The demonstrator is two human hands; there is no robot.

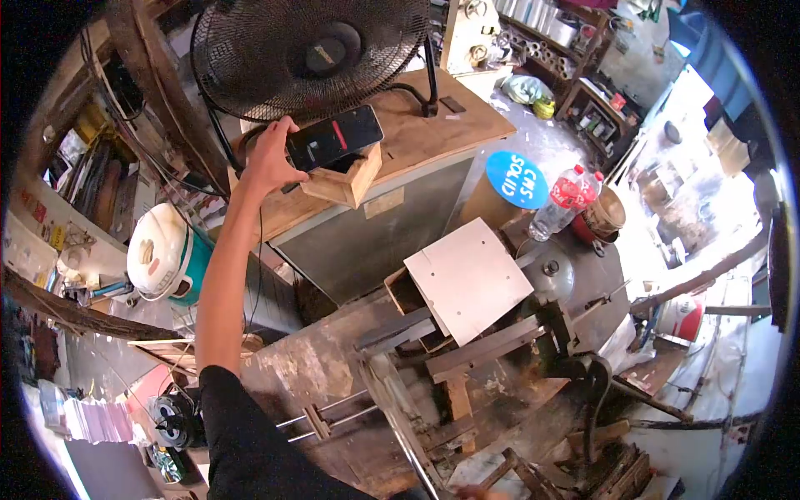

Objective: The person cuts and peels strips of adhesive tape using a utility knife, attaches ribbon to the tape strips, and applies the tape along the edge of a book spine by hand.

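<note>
My left hand [273, 158] reaches forward and grips the near end of a smartphone [336, 139], its thumb on one edge and its fingers on the other. The phone's dark screen faces up and shows a red bar. Just under the phone is a small open wooden box [342, 185] on a wooden tabletop [467, 112]; part of its inside is hidden. A sliver of my right hand [479, 492] shows at the bottom edge, its fingers not clear, near a metal frame [404, 425] on the workbench.
A large black fan [308, 54] stands behind the phone. A pale drilled board [471, 279] lies on the workbench, beside plastic bottles [562, 204] and a blue round sign [514, 179]. To the left is a white-lidded teal bucket [162, 250]. Scrap pieces [617, 475] crowd the lower right.
</note>
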